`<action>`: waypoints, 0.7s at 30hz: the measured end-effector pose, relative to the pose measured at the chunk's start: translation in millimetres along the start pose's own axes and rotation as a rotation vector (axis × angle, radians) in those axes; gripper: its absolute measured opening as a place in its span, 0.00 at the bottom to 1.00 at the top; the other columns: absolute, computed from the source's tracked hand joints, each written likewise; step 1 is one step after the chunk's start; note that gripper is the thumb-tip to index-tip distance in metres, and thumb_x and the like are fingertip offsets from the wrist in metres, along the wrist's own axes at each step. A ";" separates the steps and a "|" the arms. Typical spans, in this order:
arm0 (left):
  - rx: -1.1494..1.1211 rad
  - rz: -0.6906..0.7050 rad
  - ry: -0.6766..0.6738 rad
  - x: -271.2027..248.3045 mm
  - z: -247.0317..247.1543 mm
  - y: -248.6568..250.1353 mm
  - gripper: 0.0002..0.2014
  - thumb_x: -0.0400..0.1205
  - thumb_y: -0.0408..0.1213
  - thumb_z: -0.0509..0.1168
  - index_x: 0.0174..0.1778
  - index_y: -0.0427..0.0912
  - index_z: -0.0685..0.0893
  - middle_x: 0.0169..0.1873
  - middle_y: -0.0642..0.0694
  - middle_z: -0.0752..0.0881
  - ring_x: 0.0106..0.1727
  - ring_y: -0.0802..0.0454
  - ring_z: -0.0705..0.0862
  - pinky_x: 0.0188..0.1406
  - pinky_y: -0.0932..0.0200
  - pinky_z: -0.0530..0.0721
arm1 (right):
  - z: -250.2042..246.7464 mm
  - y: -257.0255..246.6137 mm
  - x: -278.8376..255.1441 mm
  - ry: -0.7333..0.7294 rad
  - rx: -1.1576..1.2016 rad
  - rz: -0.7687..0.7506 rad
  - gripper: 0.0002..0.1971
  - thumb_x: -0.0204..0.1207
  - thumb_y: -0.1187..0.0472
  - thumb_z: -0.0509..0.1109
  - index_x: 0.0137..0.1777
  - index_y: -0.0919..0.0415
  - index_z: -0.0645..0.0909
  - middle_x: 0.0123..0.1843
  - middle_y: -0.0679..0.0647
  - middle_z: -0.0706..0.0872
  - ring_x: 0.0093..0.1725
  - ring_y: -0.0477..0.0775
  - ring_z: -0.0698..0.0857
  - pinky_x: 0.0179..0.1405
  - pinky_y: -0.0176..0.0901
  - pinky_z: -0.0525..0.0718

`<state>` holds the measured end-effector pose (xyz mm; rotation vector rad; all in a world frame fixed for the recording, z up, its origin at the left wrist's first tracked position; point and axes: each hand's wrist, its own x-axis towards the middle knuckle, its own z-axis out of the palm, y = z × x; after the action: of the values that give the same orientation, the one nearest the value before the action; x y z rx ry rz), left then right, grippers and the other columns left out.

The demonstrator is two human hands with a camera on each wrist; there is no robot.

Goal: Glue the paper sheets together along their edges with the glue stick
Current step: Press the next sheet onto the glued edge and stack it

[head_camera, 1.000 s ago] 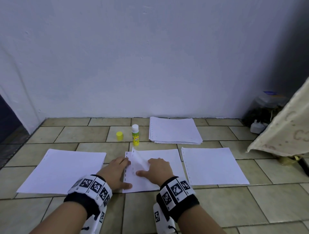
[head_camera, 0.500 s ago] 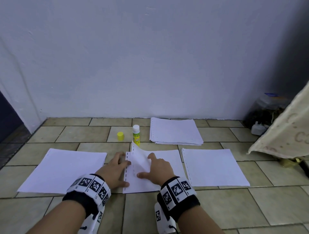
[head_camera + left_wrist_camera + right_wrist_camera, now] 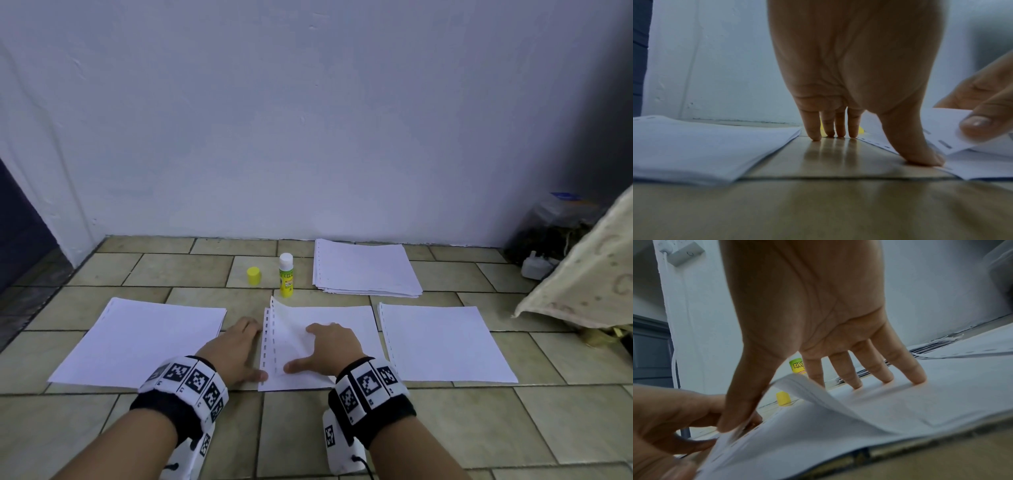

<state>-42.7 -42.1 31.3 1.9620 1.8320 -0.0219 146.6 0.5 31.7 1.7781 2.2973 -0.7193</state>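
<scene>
Since a second ago the top sheet (image 3: 291,329) curls higher off the middle stack (image 3: 342,342). Right hand (image 3: 330,349) presses it with spread fingers; left hand (image 3: 236,349) lies flat, thumb on the punched edge. Glue stick (image 3: 286,274) stands uncapped behind.

Tiled floor (image 3: 462,428) bears 4 paper piles (image 3: 445,339), glue stick (image 3: 286,274), cap (image 3: 253,275).

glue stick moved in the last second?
No. The glue stick stands upright beside its yellow cap, left of the back paper stack, same as before; only the camera shifted slightly.
</scene>
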 end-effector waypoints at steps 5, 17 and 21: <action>-0.027 -0.002 -0.008 0.3 -0.7 2.9 0.46 0.74 0.52 0.74 0.82 0.47 0.53 0.79 0.51 0.59 0.75 0.50 0.71 0.69 0.55 0.74 | 5.8 -5.3 0.9 -0.034 0.012 0.034 0.58 0.54 0.26 0.75 0.81 0.46 0.54 0.73 0.62 0.70 0.72 0.68 0.71 0.71 0.64 0.71; 0.016 0.010 -0.051 -1.7 0.6 -1.3 0.51 0.72 0.55 0.75 0.85 0.50 0.50 0.81 0.52 0.51 0.78 0.52 0.66 0.74 0.61 0.69 | -5.7 -9.1 -9.0 -0.135 -0.080 0.027 0.55 0.60 0.25 0.70 0.84 0.43 0.51 0.81 0.66 0.59 0.80 0.70 0.59 0.78 0.66 0.61; 0.022 0.006 -0.067 -2.3 -1.2 -1.7 0.55 0.68 0.59 0.76 0.85 0.50 0.51 0.79 0.54 0.52 0.78 0.52 0.64 0.75 0.58 0.70 | -3.9 -9.5 -8.2 -0.128 -0.080 0.038 0.51 0.65 0.24 0.65 0.84 0.44 0.51 0.82 0.68 0.57 0.80 0.70 0.59 0.78 0.67 0.59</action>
<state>-44.9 -43.9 32.5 1.9580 1.7899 -0.1051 140.6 -6.6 41.1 1.6853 2.1730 -0.7032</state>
